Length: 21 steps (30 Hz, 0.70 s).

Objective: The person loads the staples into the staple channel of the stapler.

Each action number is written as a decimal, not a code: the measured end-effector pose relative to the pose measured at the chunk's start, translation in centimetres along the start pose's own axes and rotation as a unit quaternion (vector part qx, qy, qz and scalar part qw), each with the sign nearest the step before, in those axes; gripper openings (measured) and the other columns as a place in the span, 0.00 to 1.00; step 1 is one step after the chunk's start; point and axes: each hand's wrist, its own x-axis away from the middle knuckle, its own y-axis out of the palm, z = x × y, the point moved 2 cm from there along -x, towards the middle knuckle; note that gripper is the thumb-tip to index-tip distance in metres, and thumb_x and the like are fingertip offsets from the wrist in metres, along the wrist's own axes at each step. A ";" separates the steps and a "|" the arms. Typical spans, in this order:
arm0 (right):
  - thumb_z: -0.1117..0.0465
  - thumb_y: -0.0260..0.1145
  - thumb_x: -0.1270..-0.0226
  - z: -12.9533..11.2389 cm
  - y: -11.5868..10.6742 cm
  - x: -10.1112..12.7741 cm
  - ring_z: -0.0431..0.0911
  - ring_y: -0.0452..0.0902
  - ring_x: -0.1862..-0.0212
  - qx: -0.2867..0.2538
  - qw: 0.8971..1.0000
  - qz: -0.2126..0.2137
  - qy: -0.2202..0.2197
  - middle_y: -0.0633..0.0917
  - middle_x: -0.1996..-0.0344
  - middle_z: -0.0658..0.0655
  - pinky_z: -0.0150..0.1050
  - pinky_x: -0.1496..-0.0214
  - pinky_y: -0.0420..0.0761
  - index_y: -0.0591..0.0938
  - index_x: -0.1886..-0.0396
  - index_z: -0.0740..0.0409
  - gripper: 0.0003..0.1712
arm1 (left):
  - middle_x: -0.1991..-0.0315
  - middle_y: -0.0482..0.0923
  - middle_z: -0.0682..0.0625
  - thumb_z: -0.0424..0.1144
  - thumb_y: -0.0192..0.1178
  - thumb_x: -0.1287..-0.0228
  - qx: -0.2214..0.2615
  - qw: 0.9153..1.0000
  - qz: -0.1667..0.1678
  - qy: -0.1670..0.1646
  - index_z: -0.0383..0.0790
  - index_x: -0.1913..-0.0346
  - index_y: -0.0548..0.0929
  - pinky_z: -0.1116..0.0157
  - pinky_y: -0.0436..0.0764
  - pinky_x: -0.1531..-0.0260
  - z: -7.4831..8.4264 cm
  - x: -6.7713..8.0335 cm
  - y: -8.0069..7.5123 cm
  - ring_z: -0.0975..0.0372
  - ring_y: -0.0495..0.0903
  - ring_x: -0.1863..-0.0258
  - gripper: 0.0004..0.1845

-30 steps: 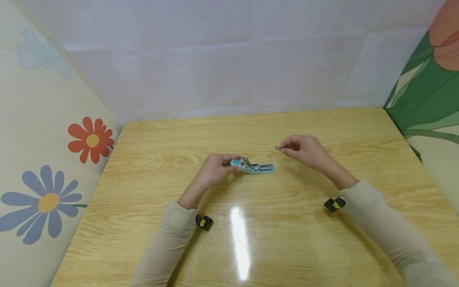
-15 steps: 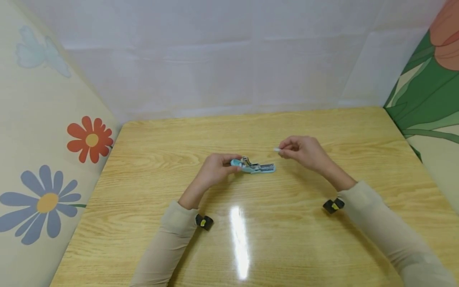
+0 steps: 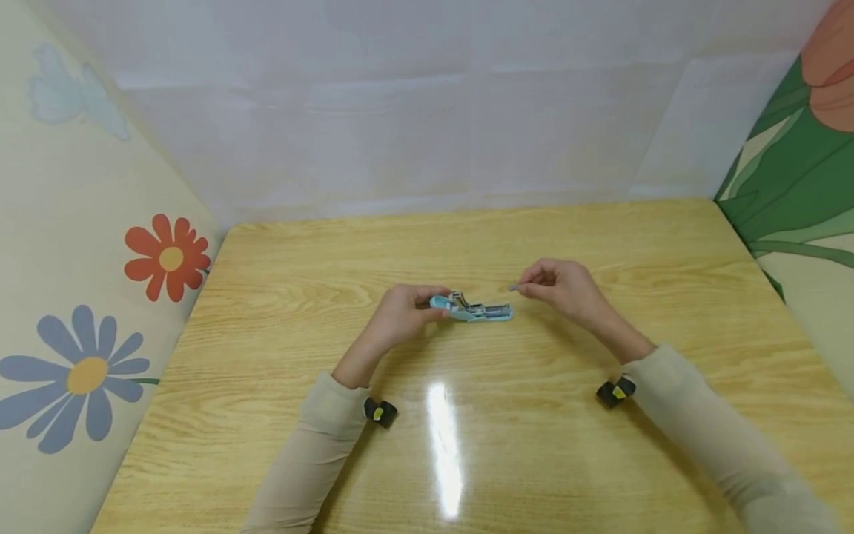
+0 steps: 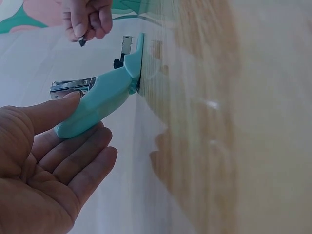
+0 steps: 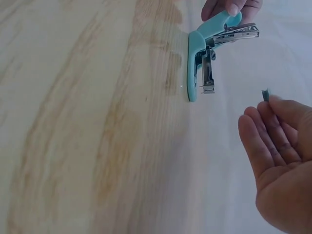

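Observation:
A light-blue stapler (image 3: 490,314) with its top swung back lies on the table, its metal staple channel (image 5: 207,73) exposed. My left hand (image 3: 399,315) grips the raised handle end, thumb on one side and fingers on the other; the left wrist view shows the teal body (image 4: 105,95) between them. Just right of the stapler, my right hand (image 3: 563,289) pinches a short strip of staples (image 5: 265,94) between thumb and index finger. The strip (image 3: 513,288) points left, held above the table and apart from the stapler's front end.
The wood-grain table (image 3: 534,445) spreads around both hands, with a bright light reflection in front. A white sheet (image 3: 400,133) hangs behind its back edge. Flower-painted panels (image 3: 87,222) stand along the sides. Each wrist carries a small black device (image 3: 615,391).
The right hand has come slightly down and nearer the stapler's front end, and the staple strip has turned in its fingers. The left hand and stapler stay almost still.

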 end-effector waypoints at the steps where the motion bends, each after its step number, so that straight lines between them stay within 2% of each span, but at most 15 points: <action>1: 0.56 0.70 0.36 -0.1 0.0 0.0 0.48 0.84 0.64 0.002 1.000 0.011 -0.004 0.87 0.67 0.54 0.33 0.63 0.82 0.84 0.63 0.54 0.07 | 0.46 0.85 0.50 0.44 0.66 0.36 -0.001 1.000 0.000 0.000 0.51 0.40 0.82 0.68 0.81 0.63 0.0 0.0 0.0 0.60 0.84 0.51 0.20; 5: 0.57 0.70 0.36 -0.4 -0.1 -0.1 0.41 0.84 0.64 -0.008 0.999 0.041 0.005 0.88 0.64 0.55 0.30 0.61 0.82 0.83 0.51 0.55 0.15 | 0.46 0.85 0.50 0.45 0.66 0.36 -0.002 1.000 0.000 -0.002 0.52 0.40 0.82 0.68 0.81 0.63 0.0 0.1 0.0 0.60 0.84 0.51 0.20; 9: 0.54 0.69 0.34 -0.5 -0.3 0.1 0.43 0.86 0.60 -0.025 0.998 0.041 0.037 0.89 0.58 0.57 0.35 0.56 0.85 0.81 0.42 0.56 0.23 | 0.47 0.85 0.50 0.45 0.66 0.36 0.001 1.000 -0.003 -0.005 0.51 0.40 0.82 0.67 0.82 0.62 0.1 0.1 -0.1 0.60 0.84 0.51 0.21; 12: 0.52 0.68 0.34 -0.6 -0.4 0.2 0.45 0.87 0.56 -0.030 0.997 0.042 0.056 0.89 0.56 0.57 0.37 0.53 0.84 0.85 0.47 0.56 0.19 | 0.46 0.85 0.49 0.44 0.66 0.36 0.007 1.000 -0.004 -0.006 0.50 0.40 0.82 0.67 0.83 0.62 0.1 0.2 -0.1 0.60 0.85 0.52 0.21; 14: 0.52 0.68 0.34 -0.6 -0.5 0.2 0.45 0.86 0.55 -0.036 0.996 0.045 0.065 0.89 0.55 0.57 0.36 0.52 0.83 0.86 0.51 0.55 0.16 | 0.46 0.85 0.49 0.44 0.66 0.36 0.009 1.000 -0.003 -0.004 0.50 0.40 0.82 0.67 0.83 0.61 0.1 0.1 -0.1 0.60 0.85 0.52 0.21; 18: 0.53 0.69 0.35 -0.6 -0.5 0.2 0.41 0.86 0.58 -0.043 0.995 0.063 0.069 0.90 0.57 0.56 0.32 0.55 0.82 0.87 0.56 0.53 0.13 | 0.47 0.85 0.49 0.44 0.66 0.36 0.008 1.000 -0.002 0.002 0.49 0.40 0.82 0.67 0.83 0.62 0.1 0.1 -0.1 0.60 0.85 0.52 0.21; 21: 0.52 0.69 0.34 -0.7 -0.6 0.3 0.38 0.86 0.60 -0.054 0.994 0.080 0.054 0.90 0.59 0.54 0.33 0.55 0.83 0.87 0.57 0.53 0.12 | 0.47 0.85 0.49 0.44 0.66 0.36 0.005 1.000 -0.002 0.007 0.49 0.40 0.82 0.67 0.83 0.63 0.2 0.1 -0.1 0.60 0.85 0.52 0.21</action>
